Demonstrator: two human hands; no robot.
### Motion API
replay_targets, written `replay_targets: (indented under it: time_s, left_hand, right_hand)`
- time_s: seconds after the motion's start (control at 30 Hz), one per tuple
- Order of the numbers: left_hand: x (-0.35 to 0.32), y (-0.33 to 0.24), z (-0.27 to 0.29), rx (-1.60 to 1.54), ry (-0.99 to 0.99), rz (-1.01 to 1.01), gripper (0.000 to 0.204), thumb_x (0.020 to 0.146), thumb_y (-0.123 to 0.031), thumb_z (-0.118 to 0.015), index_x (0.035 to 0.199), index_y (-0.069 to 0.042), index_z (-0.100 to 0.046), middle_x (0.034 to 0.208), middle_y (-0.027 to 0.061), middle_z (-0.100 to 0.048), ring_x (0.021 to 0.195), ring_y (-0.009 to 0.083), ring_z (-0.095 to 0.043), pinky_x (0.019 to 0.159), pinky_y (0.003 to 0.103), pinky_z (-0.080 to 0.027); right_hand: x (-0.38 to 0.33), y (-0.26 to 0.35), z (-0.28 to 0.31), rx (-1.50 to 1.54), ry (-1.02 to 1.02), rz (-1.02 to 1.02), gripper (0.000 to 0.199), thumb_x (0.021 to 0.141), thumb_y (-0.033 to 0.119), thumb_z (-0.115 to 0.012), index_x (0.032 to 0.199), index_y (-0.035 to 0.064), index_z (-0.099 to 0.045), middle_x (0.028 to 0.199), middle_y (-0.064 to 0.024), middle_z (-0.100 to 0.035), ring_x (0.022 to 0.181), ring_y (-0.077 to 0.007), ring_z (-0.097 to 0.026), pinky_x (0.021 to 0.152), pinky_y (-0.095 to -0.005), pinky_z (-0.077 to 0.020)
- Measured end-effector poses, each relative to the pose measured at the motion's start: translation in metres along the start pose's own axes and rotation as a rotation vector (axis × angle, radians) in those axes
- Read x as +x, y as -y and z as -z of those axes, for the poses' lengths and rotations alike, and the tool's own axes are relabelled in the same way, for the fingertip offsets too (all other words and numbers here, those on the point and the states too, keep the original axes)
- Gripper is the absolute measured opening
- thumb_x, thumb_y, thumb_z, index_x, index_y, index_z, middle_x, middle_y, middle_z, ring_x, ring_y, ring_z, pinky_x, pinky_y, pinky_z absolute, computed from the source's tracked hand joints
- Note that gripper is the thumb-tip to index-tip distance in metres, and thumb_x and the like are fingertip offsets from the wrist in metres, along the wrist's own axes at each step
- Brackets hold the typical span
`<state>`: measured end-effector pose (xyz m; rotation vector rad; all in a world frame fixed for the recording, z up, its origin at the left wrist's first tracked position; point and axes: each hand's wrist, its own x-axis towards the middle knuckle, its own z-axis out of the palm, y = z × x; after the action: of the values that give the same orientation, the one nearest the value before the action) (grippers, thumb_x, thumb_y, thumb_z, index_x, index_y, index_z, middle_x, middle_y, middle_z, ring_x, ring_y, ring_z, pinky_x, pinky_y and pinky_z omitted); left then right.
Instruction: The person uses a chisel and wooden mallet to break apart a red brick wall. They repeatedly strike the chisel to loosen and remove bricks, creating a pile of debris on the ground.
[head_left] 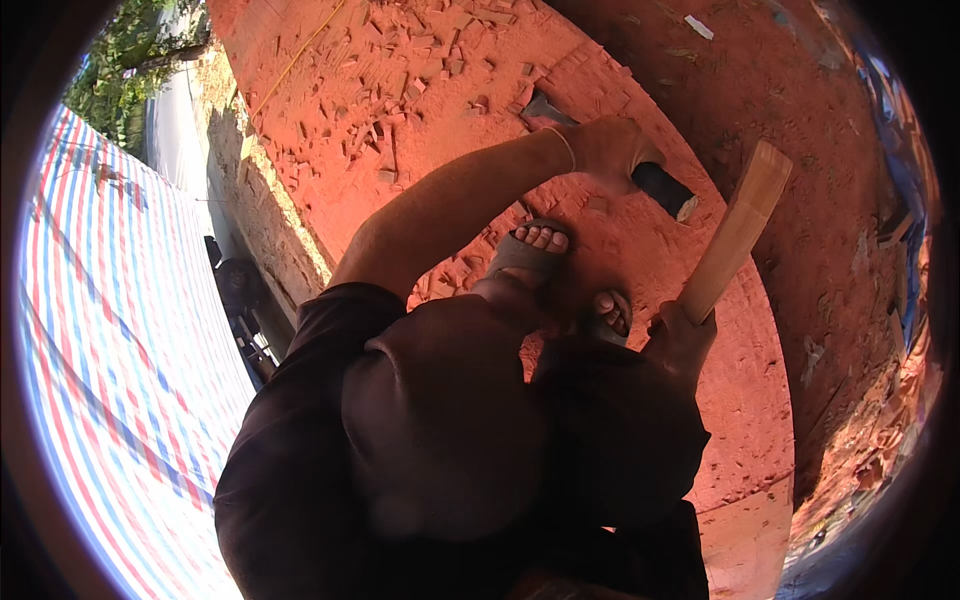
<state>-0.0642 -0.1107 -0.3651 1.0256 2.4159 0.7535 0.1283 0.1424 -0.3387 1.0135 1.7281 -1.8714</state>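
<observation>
My left hand (605, 155) is closed round a hand tool with a black handle (662, 190). The handle's bare wooden end sticks out toward the right, and a dark metal blade (545, 108) shows on the far side of my fist. My right hand (682, 340) grips the lower end of a flat, pale wooden piece (738, 230), which slants up and to the right, apart from the tool. Beneath both hands lies a large reddish wooden slab (745, 400) with a rough, gouged surface. How the blade joins the handle is hidden by my left hand.
Wood chips (385, 150) lie scattered over the slab's far left part. My sandalled feet (535, 245) rest on it between my arms. A yellow line (295, 60) crosses its far left. Striped sheeting (120, 330) hangs at left; reddish ground (830, 200) lies beyond the right edge.
</observation>
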Motion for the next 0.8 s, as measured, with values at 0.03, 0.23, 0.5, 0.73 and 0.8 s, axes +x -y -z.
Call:
replay_targets:
  time_s: [0.03, 0.23, 0.5, 0.73, 0.8]
  left_hand:
    - [-0.002, 0.001, 0.015, -0.136, 0.041, 0.07, 0.015, 0.077, -0.018, -0.075, 0.09, -0.012, -0.07, 0.08, 0.0049, -0.071, 0.078, 0.0271, -0.072, 0.072, 0.041, -0.057]
    - [-0.02, -0.005, 0.079, -0.291, 0.007, 0.219, 0.018, 0.077, -0.012, -0.076, 0.094, -0.011, -0.071, 0.081, 0.0026, -0.072, 0.077, 0.0196, -0.073, 0.066, 0.035, -0.057]
    - [-0.124, 0.008, 0.104, 0.274, 0.144, -0.076, 0.034, 0.061, -0.02, -0.081, 0.088, -0.015, -0.061, 0.073, 0.0035, -0.065, 0.07, 0.0289, -0.069, 0.06, 0.042, -0.054]
    - [-0.158, -0.016, 0.03, -0.639, 0.174, -0.222, 0.024, 0.071, -0.018, -0.077, 0.088, -0.01, -0.062, 0.076, 0.0083, -0.065, 0.072, 0.0313, -0.068, 0.062, 0.043, -0.052]
    - [-0.158, -0.009, 0.03, -0.851, 0.278, -0.255, 0.027, 0.075, -0.02, -0.079, 0.094, -0.008, -0.064, 0.08, 0.0087, -0.067, 0.073, 0.0277, -0.067, 0.064, 0.04, -0.051]
  right_hand:
    - [0.0, 0.0, 0.005, 0.118, 0.084, -0.017, 0.022, 0.079, 0.004, -0.068, 0.097, -0.0023, -0.058, 0.072, -0.0066, -0.054, 0.06, -0.0159, -0.053, 0.055, -0.0323, -0.0444]
    - [0.001, 0.001, 0.005, 0.0, 0.133, -0.29, 0.018, 0.078, 0.006, -0.069, 0.092, -0.0018, -0.06, 0.073, -0.0074, -0.06, 0.06, -0.0166, -0.059, 0.055, -0.0295, -0.0489]
    - [0.004, -0.024, 0.0, -0.012, 0.092, -0.22, 0.02, 0.08, 0.011, -0.073, 0.091, 0.0002, -0.06, 0.073, -0.0077, -0.061, 0.06, -0.0172, -0.061, 0.055, -0.0295, -0.0502]
    - [-0.013, 0.005, -0.032, -0.025, 0.03, -0.294, 0.02, 0.082, 0.018, -0.072, 0.087, 0.0015, -0.062, 0.067, -0.0097, -0.063, 0.057, -0.0191, -0.063, 0.051, -0.0317, -0.0526]
    - [-0.021, 0.013, -0.046, 0.117, -0.043, -0.437, 0.021, 0.082, 0.019, -0.072, 0.089, 0.0012, -0.063, 0.068, -0.0091, -0.063, 0.057, -0.0185, -0.063, 0.052, -0.0309, -0.0525]
